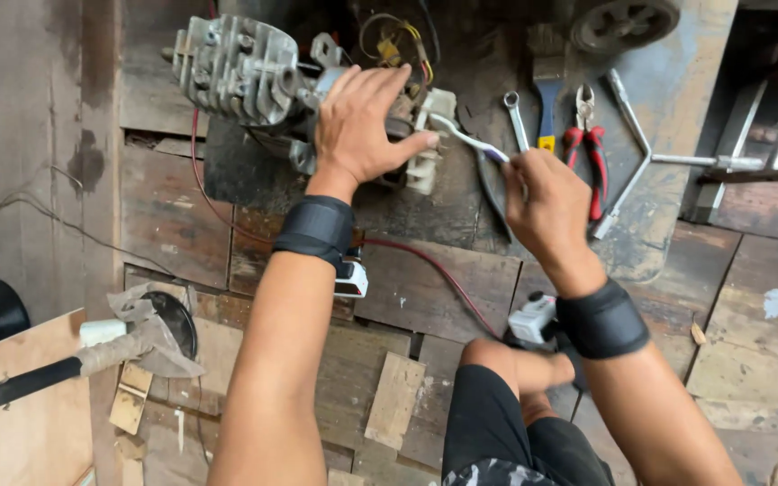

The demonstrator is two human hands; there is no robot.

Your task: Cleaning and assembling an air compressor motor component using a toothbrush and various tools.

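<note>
A small grey finned engine (236,67) with loose wires lies on the wooden floor at the top. My left hand (362,121) rests flat on the engine's right side, fingers spread, pressing on it. My right hand (547,202) is closed on a white toothbrush (465,137), whose bristle end points left at a white plastic part (429,135) of the engine. Each wrist carries a black strap with a small device on it.
To the right of the engine lie a spanner (515,117), a blue-handled brush (547,103), red-handled pliers (585,139) and a metal cross wrench (646,153). A red wire (434,270) runs across the planks. A wrapped handle (92,355) lies at the left. My knee (497,360) is below.
</note>
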